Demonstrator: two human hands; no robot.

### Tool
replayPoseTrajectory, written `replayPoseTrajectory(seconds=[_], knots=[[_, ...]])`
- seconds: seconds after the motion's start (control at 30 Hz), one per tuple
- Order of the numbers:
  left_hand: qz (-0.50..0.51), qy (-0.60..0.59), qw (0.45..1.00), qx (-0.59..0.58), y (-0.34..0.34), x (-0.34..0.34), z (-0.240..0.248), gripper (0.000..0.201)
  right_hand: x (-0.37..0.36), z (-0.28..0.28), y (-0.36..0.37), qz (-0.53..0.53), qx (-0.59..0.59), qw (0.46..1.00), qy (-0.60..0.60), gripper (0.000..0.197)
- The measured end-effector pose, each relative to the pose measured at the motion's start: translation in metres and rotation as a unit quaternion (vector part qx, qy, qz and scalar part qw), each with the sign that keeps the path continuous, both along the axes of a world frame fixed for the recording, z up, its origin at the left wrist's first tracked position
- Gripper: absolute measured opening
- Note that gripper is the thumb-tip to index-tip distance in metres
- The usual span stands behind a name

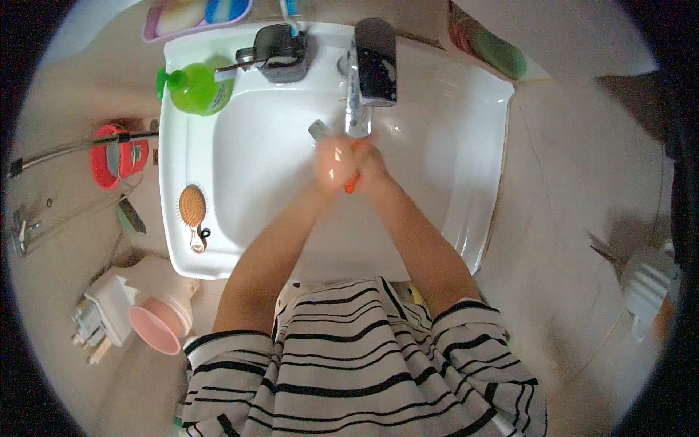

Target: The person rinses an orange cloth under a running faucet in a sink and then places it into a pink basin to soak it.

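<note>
Both my hands meet beneath the tap over the white sink [266,182]. My left hand [333,164] looks wet and shiny, and motion smears its fingers. Against it, my right hand [370,166] is closed, fingers curled round a small orange object [351,183]. Only bits of that object show between the hands, so its kind is unclear. Just beyond my left hand is a small grey piece [318,130]; whether it is held or lies in the basin, I cannot tell. The tap [357,102] stands directly above my hands, beside a dark cylinder [376,64].
On the rim are a green pump bottle [200,89], a dark mug [282,54] and a wooden-backed hairbrush [192,207]. A lilac tray [196,25] sits at the upper left. Red baskets [109,160] hang at left, above a pink bucket [156,325]. A white stool-like item [646,280] stands right.
</note>
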State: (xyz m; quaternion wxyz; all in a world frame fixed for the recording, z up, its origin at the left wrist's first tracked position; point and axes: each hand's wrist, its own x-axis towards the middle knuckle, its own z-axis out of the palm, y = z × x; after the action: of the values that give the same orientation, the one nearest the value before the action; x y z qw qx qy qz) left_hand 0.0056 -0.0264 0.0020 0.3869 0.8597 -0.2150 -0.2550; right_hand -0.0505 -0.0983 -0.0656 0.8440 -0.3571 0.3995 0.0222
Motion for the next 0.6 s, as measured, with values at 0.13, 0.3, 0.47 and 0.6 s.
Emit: replayPoseTrajectory(seconds=[0.13,0.3,0.47,0.6], knots=[[0.136,-0.071,0.984,-0.09,-0.003,0.013,-0.022,0.031,0.025,0.05,0.004,-0.001,-0.033,0.995,0.094,0.025],[0.103,-0.098,0.983,-0.118,-0.009,-0.014,-0.021,0.025,0.009,0.039,-0.009,0.004,0.014,0.998,0.069,0.032],[0.137,0.179,0.961,-0.161,0.03,0.028,-0.024,0.024,0.012,0.051,-0.029,0.197,-0.079,0.977,0.033,0.042],[0.205,0.376,0.86,-0.276,0.052,0.041,-0.012,0.021,0.01,0.089,-0.066,0.54,-0.357,0.762,0.027,0.038]])
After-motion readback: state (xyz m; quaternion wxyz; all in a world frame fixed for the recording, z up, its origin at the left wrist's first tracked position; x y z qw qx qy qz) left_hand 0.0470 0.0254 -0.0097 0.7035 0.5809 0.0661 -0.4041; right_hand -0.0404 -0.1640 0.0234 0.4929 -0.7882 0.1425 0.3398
